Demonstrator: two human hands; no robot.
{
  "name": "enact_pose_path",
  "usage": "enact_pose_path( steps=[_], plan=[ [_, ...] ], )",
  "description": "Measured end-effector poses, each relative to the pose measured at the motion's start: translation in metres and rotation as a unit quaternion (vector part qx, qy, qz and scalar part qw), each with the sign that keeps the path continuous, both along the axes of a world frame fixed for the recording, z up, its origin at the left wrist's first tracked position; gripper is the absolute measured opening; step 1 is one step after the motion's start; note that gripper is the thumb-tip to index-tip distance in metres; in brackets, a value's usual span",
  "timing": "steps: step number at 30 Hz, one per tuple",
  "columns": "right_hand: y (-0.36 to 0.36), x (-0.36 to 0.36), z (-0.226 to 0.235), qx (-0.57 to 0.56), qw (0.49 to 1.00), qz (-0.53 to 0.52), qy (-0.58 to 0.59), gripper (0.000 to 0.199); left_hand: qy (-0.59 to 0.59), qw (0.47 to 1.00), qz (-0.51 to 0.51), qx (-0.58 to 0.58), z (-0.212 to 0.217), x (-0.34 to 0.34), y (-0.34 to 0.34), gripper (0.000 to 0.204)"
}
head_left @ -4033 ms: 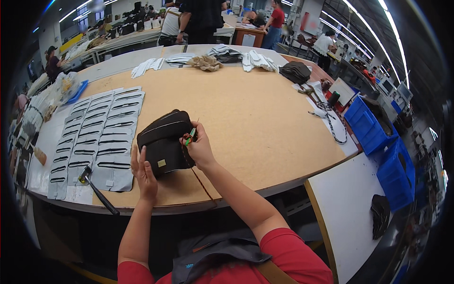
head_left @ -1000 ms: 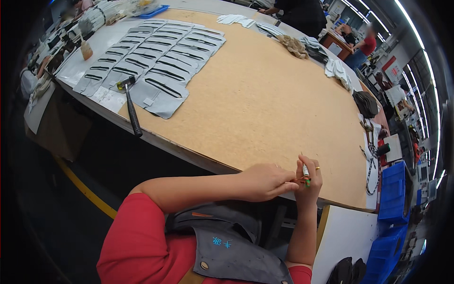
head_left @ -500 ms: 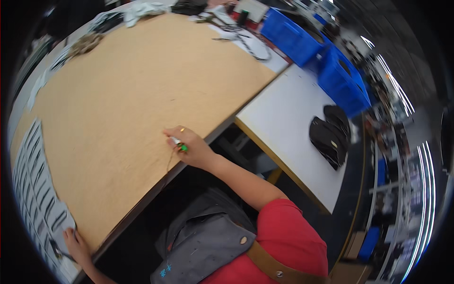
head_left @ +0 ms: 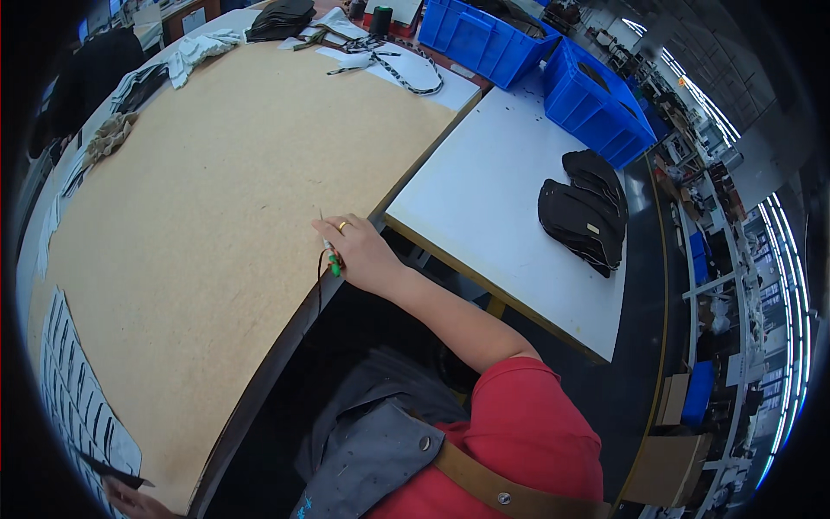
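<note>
A workshop w/ long tables is seen from above. A wide brown cardboard-topped table (head_left: 199, 216) fills the left; a white table (head_left: 510, 199) is set just beside it on the right. The right hand (head_left: 359, 251), ring on one finger, is rested at the brown table's near edge, fingers curled & pinched on a small green-tipped tool (head_left: 332, 259); a thin dark thread (head_left: 319, 277) is seen hanging just beside it. The left hand (head_left: 130, 497) is only partly seen at the lower left edge, near grey cut pieces (head_left: 82, 406); its grip can't be told. Black caps (head_left: 584, 216) are stacked on the white table. Blue bins (head_left: 553, 73) are lined up beyond.
</note>
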State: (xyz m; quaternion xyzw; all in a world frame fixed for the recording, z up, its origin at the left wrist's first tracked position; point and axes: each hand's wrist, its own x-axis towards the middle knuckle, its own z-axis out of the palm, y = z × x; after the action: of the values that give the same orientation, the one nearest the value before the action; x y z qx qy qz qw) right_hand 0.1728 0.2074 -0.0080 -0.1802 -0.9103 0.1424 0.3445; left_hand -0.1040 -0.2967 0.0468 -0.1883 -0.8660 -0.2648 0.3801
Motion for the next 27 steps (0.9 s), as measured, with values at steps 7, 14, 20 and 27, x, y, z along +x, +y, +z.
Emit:
enact_pose_path(
  steps=[7, 14, 20, 27],
  plan=[
    [0.079, 0.128, 0.052, 0.196, 0.916, -0.328, -0.126, 0.044, -0.246, 0.935, -0.242, -0.081, -0.057, 0.069, 0.144, 0.013],
    [0.123, 0.373, 0.049, -0.208, 0.760, -0.608, -0.097, 0.063, -0.225, 0.930, -0.269, -0.113, -0.071, 0.058, 0.160, 0.011],
    [0.108, 0.374, 0.065, -0.304, 0.767, -0.563, -0.048, 0.065, -0.180, 0.938, -0.273, -0.118, -0.069, 0.061, 0.155, 0.011],
    [0.087, 0.201, 0.074, -0.027, 0.946, -0.306, -0.109, 0.028, -0.217, 0.944, -0.246, 0.011, -0.050, 0.081, 0.164, 0.009]
  ],
)
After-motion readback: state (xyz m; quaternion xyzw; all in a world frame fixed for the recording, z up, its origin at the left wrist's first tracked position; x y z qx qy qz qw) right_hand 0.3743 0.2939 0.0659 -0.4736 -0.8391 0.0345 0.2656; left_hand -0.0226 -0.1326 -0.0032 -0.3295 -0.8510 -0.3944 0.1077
